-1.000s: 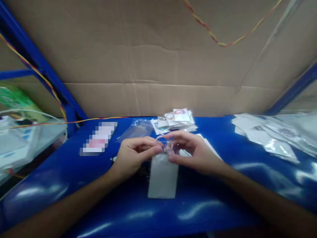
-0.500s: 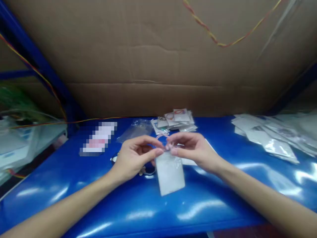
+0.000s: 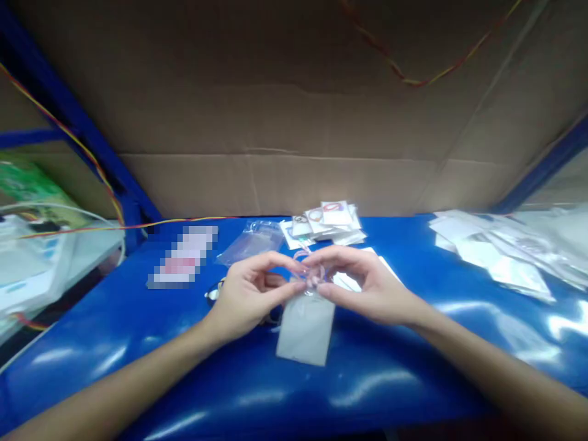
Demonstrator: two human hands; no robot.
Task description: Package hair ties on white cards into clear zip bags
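Observation:
My left hand (image 3: 250,294) and my right hand (image 3: 367,285) meet in the middle, thumbs and forefingers pinched at the upper end of a small clear plastic bag (image 3: 305,334). A white card shows inside the bag, which hangs tilted below my fingertips. Between the fingertips a thin pink cord loop (image 3: 302,253) sticks up at the bag's mouth; whether it is partly inside is hard to see. Behind my left hand, partly hidden, lies a small dark and white item (image 3: 214,294). White cards (image 3: 346,282) lie behind my right hand.
Several bagged cards with coloured loops (image 3: 335,214) are piled at the back of the blue tabletop (image 3: 220,392). A clear plastic bag (image 3: 252,242) and a blurred-out pink and white packet (image 3: 184,260) lie left. White packets (image 3: 496,251) spread at right. Cardboard (image 3: 294,122) stands behind.
The bag has swung a little to the left and its tilt has changed. My fingertips have parted slightly around the pink cord, and more of its loop shows between them.

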